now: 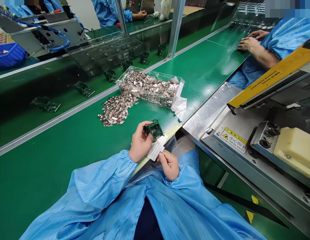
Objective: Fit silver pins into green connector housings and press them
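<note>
One green part is pinched by left-hand fingers, one gridded sheet by right-hand fingers.

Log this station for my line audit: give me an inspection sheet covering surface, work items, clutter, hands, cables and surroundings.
Surface: green worktop, glossy, with a pale yellow strip along its near edge.
Work items: dark green part and gridded silvery sheet, both in hand.
Clutter: loose metal pieces heaped beside a clear tray full of similar pieces.
Hands: left hand holds the part; right hand pinches the sheet.
Cables: blue tubing on far-left equipment.
Surroundings: machine with warning label at right; co-worker's hands at upper right.
</note>
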### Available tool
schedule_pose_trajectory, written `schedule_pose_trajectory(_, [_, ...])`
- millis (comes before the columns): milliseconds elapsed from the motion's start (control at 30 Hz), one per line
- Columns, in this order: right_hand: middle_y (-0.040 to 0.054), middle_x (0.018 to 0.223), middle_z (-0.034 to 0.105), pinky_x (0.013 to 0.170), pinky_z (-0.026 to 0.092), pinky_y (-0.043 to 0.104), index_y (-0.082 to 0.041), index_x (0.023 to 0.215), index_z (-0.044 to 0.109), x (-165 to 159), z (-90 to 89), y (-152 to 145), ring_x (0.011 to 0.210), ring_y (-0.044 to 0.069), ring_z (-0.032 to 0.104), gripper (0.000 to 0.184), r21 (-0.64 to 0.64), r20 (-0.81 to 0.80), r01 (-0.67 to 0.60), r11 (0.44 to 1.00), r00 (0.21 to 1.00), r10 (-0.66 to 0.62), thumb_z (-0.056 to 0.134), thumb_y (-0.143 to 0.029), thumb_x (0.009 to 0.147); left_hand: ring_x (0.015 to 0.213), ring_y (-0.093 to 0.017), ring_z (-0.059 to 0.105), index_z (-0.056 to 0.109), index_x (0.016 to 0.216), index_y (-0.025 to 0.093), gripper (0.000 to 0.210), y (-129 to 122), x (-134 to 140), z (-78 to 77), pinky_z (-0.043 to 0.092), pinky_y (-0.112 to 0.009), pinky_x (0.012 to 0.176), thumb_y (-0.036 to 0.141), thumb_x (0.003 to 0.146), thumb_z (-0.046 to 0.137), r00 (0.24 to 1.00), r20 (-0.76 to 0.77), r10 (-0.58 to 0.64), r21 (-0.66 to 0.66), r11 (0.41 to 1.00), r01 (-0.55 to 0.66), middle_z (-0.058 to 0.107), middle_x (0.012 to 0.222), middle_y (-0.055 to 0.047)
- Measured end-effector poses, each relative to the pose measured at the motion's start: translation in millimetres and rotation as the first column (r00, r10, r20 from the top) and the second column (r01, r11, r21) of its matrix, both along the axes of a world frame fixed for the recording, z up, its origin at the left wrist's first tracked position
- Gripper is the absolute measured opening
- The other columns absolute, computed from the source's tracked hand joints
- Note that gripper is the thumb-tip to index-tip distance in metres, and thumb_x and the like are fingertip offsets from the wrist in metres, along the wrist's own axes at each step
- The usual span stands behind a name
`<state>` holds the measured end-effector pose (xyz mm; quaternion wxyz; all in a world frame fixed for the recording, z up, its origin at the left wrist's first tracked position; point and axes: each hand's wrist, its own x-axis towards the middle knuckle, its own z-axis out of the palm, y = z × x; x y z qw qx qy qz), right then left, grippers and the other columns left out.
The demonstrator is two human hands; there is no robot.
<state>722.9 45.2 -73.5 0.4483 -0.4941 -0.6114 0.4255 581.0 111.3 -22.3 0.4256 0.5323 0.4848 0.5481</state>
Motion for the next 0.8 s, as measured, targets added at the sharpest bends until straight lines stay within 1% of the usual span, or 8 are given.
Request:
schedule_pose_trajectory(100, [0.0017, 0.06, 0.061, 0.057, 0.041, 0.028, -0.022, 0.06, 0.06, 6.3, -5.7, 2.2, 0.056, 0.016, 0.057, 0.039, -0.065, 0.093, -0.07, 0.995, 0.993, 0.076, 0.051, -0.045, 0.09, 0.08, -0.015, 0.063, 0.053, 0.118, 0.02, 0.038, 0.6, -0.5, 0.5, 0.057, -0.023, 0.064, 0.026, 0.082, 0.063, 1.0, 0.014, -0.012, -0.012, 1.0, 0.012, 0.061, 0.095, -0.005])
schedule_pose_trajectory(267, [-0.0013, 0.041, 0.053, 0.044, 0.033, 0.026, -0.024, 0.046, 0.057, 20.8, -11.9, 7.5, 0.039, 0.014, 0.049, 0.031, -0.16, 0.235, -0.064, 0.985, 0.967, 0.101, 0.075, -0.034, 0.069, 0.08, -0.015, 0.062, 0.052, 0.116, 0.02, 0.039, -0.6, -0.9, 3.5, 0.06, -0.027, 0.066, 0.034, 0.083, 0.065, 0.994, 0.103, -0.038, -0.015, 0.999, 0.04, 0.057, 0.096, -0.005])
schedule_pose_trajectory(367, [-0.0002, 0.046, 0.059, 0.046, 0.038, 0.027, -0.024, 0.053, 0.062, 32.6, 5.3, 8.8, 0.042, 0.017, 0.055, 0.022, -0.152, 0.27, -0.041, 0.988, 0.959, 0.082, 0.076, -0.03, 0.069, 0.078, -0.015, 0.061, 0.051, 0.116, 0.021, 0.041, -3.9, -1.8, 6.6, 0.062, -0.03, 0.068, 0.038, 0.082, 0.066, 0.984, 0.171, -0.045, -0.024, 0.998, 0.05, 0.056, 0.094, -0.004])
schedule_pose_trajectory(467, [0.0013, 0.06, 0.068, 0.053, 0.048, 0.03, -0.024, 0.074, 0.069, 41.4, 36.1, 7.8, 0.054, 0.02, 0.064, 0.015, -0.127, 0.266, -0.031, 0.991, 0.962, 0.064, 0.064, -0.035, 0.083, 0.079, -0.015, 0.06, 0.051, 0.117, 0.023, 0.04, -9.4, -1.5, 10.3, 0.062, -0.031, 0.069, 0.039, 0.083, 0.065, 0.976, 0.21, -0.055, -0.01, 0.998, 0.058, 0.056, 0.096, -0.004])
schedule_pose_trajectory(533, [0.0025, 0.071, 0.072, 0.06, 0.053, 0.031, -0.023, 0.089, 0.068, 41.3, 56.3, 7.0, 0.063, 0.021, 0.068, 0.018, -0.107, 0.175, 0.007, 0.994, 0.984, 0.012, 0.057, -0.037, 0.091, 0.083, -0.015, 0.06, 0.05, 0.117, 0.023, 0.039, -14.0, 0.2, 12.3, 0.061, -0.031, 0.072, 0.038, 0.084, 0.064, 0.975, 0.216, -0.053, 0.011, 0.999, 0.052, 0.056, 0.101, -0.005])
schedule_pose_trajectory(600, [0.0039, 0.08, 0.072, 0.066, 0.056, 0.033, -0.022, 0.095, 0.064, 34.7, 71.0, 7.3, 0.071, 0.021, 0.069, 0.017, -0.064, 0.033, 0.083, 0.994, 0.996, -0.081, 0.057, -0.037, 0.093, 0.086, -0.016, 0.06, 0.049, 0.119, 0.023, 0.039, -18.9, 3.1, 13.2, 0.059, -0.031, 0.076, 0.036, 0.085, 0.064, 0.978, 0.207, -0.039, 0.026, 0.999, 0.034, 0.055, 0.106, -0.007])
schedule_pose_trajectory(667, [0.006, 0.09, 0.071, 0.077, 0.055, 0.036, -0.022, 0.092, 0.063, 23.0, 78.6, 9.6, 0.083, 0.021, 0.068, 0.012, 0.039, -0.052, 0.165, 0.986, 0.985, -0.163, 0.059, -0.033, 0.092, 0.089, -0.016, 0.06, 0.048, 0.12, 0.023, 0.038, -23.7, 6.1, 12.7, 0.058, -0.031, 0.078, 0.034, 0.086, 0.062, 0.979, 0.201, -0.031, 0.035, 0.999, 0.025, 0.054, 0.11, -0.007])
schedule_pose_trajectory(800, [0.0099, 0.117, 0.06, 0.1, 0.043, 0.044, -0.022, 0.089, 0.062, -5.1, 79.7, 18.1, 0.114, 0.025, 0.055, 0.006, 0.266, -0.02, 0.27, 0.925, 0.961, -0.275, 0.058, -0.025, 0.09, 0.086, -0.014, 0.06, 0.046, 0.121, 0.024, 0.034, -30.7, 8.9, 10.9, 0.055, -0.027, 0.075, 0.03, 0.09, 0.058, 0.977, 0.203, -0.065, 0.056, 0.997, 0.055, 0.056, 0.107, -0.006])
